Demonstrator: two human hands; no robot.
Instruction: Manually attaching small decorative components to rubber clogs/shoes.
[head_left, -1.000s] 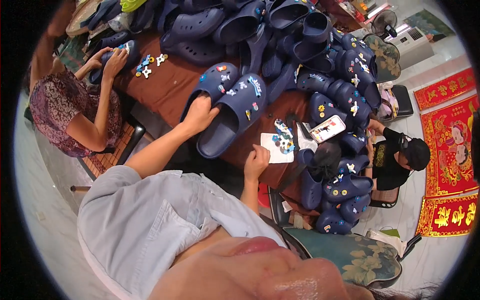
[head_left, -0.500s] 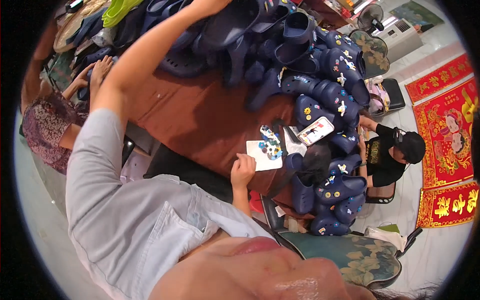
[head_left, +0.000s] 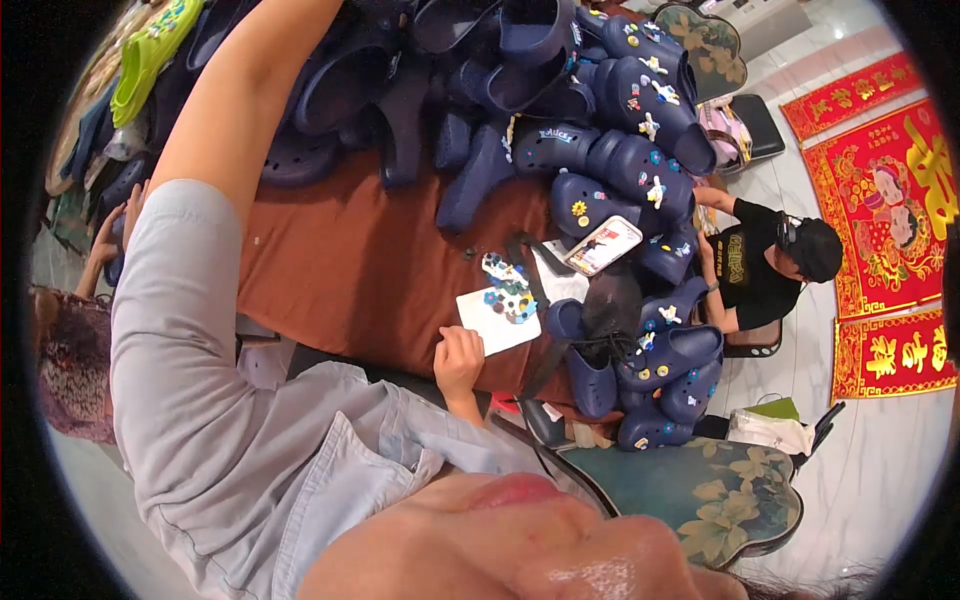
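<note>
My left arm reaches up past the top edge, so its hand is out of sight. On the brown-covered table my right hand rests with fingers curled at the edge of a white square sheet. Whatever those fingers may hold is hidden. Small white, blue and black shoe charms lie piled on and beside the sheet. Close by is a phone with its screen lit. Dark blue clogs crowd the far side, several of them decorated with charms.
More decorated clogs stack at the right, next to a dark bundle. A lime-green clog sits upper left. One person is at the left, another in black at the right. A floral chair stands lower right.
The view has shifted, moving the table and clogs leftward in the picture. My left hand has passed out beyond the top edge. My right hand stays beside the white sheet.
</note>
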